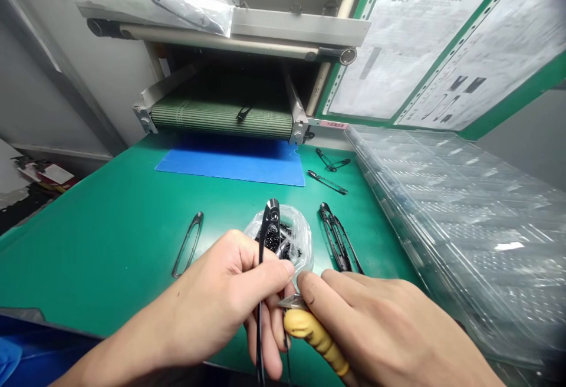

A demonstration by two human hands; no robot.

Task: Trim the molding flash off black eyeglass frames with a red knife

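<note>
My left hand (239, 281) is closed on a long, narrow black plastic frame (271, 213), held upright with its wide end up. My right hand (380, 316) pinches a small silver blade (292, 301) right beside the frame's lower half. A yellow rubber finger cot (305, 328) appears to cover the right thumb. Just behind the hands is a clear plastic bag or tub (305, 233) with many small black pieces (270, 239). The blade's contact with the frame is hard to make out.
A similar frame (196, 222) lies left; several more (331, 236) are on the right. Others (327, 181) lie farther back. Clear plastic trays (442, 222) are stacked along the right. A green conveyor belt (198, 117) with one black part (242, 114) ends above a blue sheet (234, 163).
</note>
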